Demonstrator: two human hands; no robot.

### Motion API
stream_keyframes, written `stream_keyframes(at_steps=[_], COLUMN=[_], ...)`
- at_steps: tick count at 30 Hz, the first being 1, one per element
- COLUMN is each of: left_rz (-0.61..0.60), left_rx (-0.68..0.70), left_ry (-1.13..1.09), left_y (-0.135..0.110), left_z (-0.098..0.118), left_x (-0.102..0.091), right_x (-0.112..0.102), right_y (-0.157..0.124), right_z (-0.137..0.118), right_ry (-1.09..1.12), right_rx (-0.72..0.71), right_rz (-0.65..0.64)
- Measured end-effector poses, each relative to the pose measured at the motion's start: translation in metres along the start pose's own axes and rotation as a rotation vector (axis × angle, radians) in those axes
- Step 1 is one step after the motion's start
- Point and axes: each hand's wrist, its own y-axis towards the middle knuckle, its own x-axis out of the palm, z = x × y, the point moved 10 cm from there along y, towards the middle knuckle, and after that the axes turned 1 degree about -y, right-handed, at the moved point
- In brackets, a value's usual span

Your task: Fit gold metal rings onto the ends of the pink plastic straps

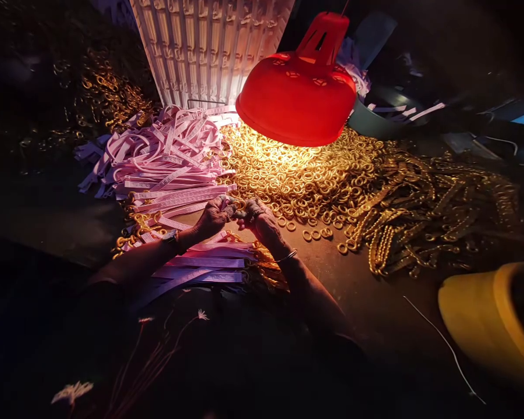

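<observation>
Left hand (216,215) and right hand (255,220): both grips clenched, fingertips meeting on a small item (238,208), largely hidden by the fingers, near the worktop's (344,291) centre. Pink woven straps (170,166) lie to the left and beneath the hands. Loose gold-coloured rings (297,180) lie just beyond. Linked ring strips (423,215) occupy the right side. A red plastic shade (297,87) hangs above the rings.

A red plastic shade (297,87) hangs at the upper middle of the frame, and light is shining under it. To its left stands a white slatted crate (205,46). A dark green bowl (371,122) is just at its right. At the lower right sit a yellow tub (480,314) and a thin white wire (445,343).
</observation>
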Motion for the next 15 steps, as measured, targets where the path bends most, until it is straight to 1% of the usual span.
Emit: stream_keyframes(at_steps=[4, 9, 11, 13, 15], left_rz=[-0.013, -0.074, -0.087, -0.101, -0.132], left_rx=[-0.046, -0.093, -0.1, -0.138, -0.217], left_ry=[0.081, 0.146, 0.144, 0.119, 0.056], left_y=[0.003, 0.011, 0.016, 0.021, 0.022], left_z=[-0.013, -0.031, -0.034, -0.04, -0.049], left_x=[0.0, 0.001, -0.001, -0.004, -0.007], right_x=[-0.006, -0.008, -0.012, -0.013, -0.008], right_y=[-0.008, -0.004, -0.003, -0.006, -0.008], right_z=[-0.025, -0.036, -0.041, -0.047, -0.046], right_ry=[-0.333, -0.633, -0.769, -0.909, -1.032], right_rx=[-0.221, -0.358, -0.465, -0.588, -0.674], right_rz=[0.082, 0.124, 0.214, 0.313, 0.334])
